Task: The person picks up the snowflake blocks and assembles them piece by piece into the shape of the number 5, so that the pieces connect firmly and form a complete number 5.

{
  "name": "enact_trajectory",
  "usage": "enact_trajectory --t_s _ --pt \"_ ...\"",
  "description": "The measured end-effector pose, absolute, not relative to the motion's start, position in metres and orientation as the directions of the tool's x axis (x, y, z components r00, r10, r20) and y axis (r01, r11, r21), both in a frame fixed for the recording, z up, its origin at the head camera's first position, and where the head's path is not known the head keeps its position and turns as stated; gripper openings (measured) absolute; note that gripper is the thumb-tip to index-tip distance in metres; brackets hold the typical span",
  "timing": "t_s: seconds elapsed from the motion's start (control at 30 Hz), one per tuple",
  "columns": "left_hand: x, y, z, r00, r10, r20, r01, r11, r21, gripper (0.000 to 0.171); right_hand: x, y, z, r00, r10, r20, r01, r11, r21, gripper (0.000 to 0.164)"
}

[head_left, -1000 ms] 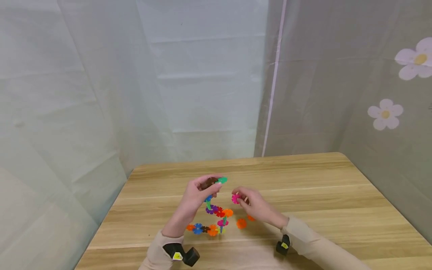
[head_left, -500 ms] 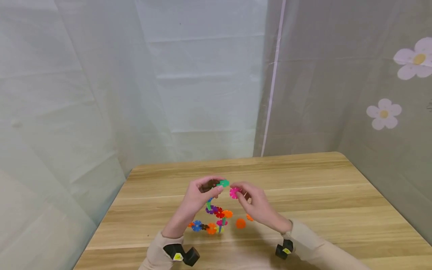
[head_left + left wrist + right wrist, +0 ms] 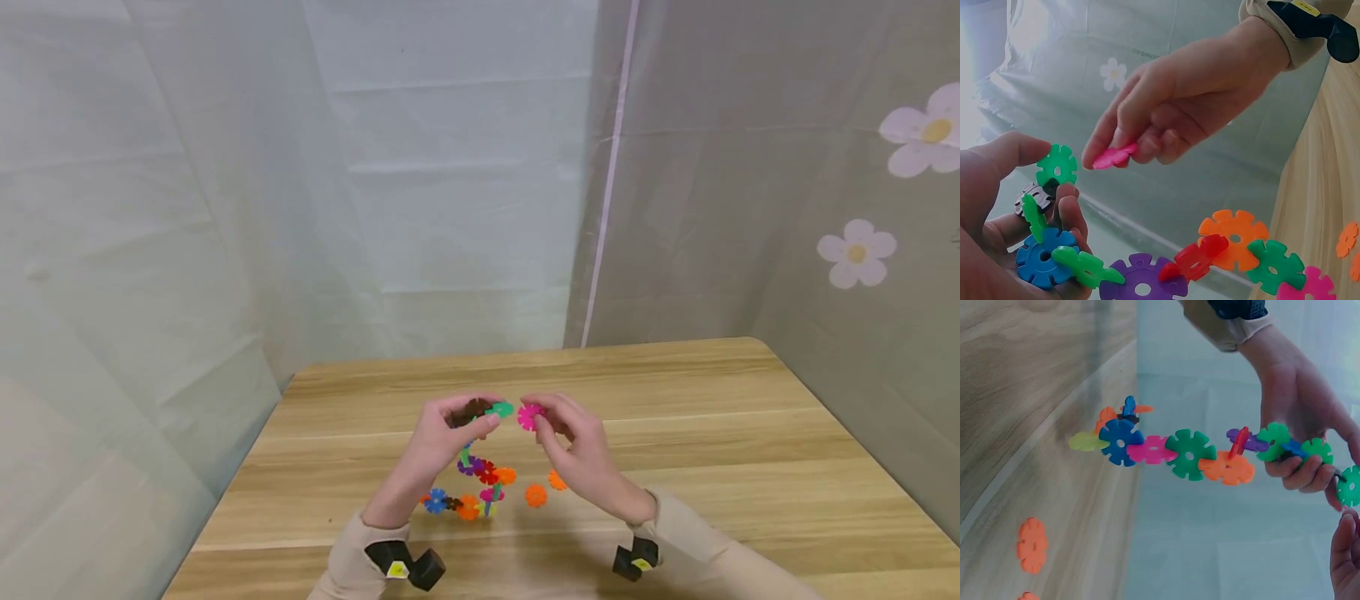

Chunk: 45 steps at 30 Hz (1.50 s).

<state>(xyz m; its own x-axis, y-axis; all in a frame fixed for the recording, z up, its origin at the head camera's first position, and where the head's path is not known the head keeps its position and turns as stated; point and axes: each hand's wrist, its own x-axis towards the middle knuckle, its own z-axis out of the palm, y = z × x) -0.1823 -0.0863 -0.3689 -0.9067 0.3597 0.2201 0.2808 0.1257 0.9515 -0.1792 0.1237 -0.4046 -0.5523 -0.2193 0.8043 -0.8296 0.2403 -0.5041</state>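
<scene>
Notched plastic flower discs are linked into a long, many-coloured chain point(image 3: 1190, 455). My left hand point(image 3: 438, 442) grips its upper end, finger and thumb at the green end disc point(image 3: 1057, 164), with a black disc beside it. From that hand the chain hangs down past a blue disc point(image 3: 1046, 256) and a purple disc point(image 3: 1141, 284), towards the table. To the right, my right hand point(image 3: 588, 454) pinches a loose pink disc point(image 3: 529, 417) between thumb and fingers. A small gap separates the pink disc from the green one. In the right wrist view, the pink disc is mostly hidden.
Two loose orange discs lie on the wooden table point(image 3: 675, 433), one point(image 3: 536, 496) nearer and the other point(image 3: 557, 480) below my right hand. The chain's lower end, with another blue disc point(image 3: 436, 501), is low by my left forearm. Pale curtains point(image 3: 465, 208) hang behind the table.
My right hand has risen with the pink disc, bringing it level with the green end disc. My left hand has shifted slightly right and down, still gripping the chain.
</scene>
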Motion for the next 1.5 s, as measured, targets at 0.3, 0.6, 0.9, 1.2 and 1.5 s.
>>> enact_trajectory --t_s 0.3,0.6,0.9,1.2,1.5 --pt "-0.181 -0.085 -0.367 -0.891 0.382 0.244 0.313 0.128 0.941 0.028 -0.179 0.124 -0.399 -0.496 -0.226 0.838 -0.864 0.226 -0.45 0.033" --pt "-0.183 -0.085 -0.368 -0.897 0.384 0.218 0.289 0.136 0.948 0.027 -0.181 0.124 -0.395 -0.464 -0.224 0.857 -0.88 0.226 -0.418 0.035" --pt "-0.185 -0.084 -0.371 -0.882 0.405 0.243 0.306 0.099 0.947 0.029 -0.18 0.121 -0.395 -0.417 -0.227 0.88 -0.906 0.186 -0.381 0.035" --pt "-0.181 -0.084 -0.366 -0.884 0.413 0.22 0.279 0.086 0.956 0.029 -0.17 0.116 -0.394 -0.478 -0.206 0.854 -0.878 0.125 -0.461 0.029" --pt "-0.18 -0.082 -0.361 -0.899 0.386 0.206 0.253 0.075 0.964 0.029 -0.17 0.11 -0.388 -0.451 -0.165 0.877 -0.893 0.102 -0.439 0.032"
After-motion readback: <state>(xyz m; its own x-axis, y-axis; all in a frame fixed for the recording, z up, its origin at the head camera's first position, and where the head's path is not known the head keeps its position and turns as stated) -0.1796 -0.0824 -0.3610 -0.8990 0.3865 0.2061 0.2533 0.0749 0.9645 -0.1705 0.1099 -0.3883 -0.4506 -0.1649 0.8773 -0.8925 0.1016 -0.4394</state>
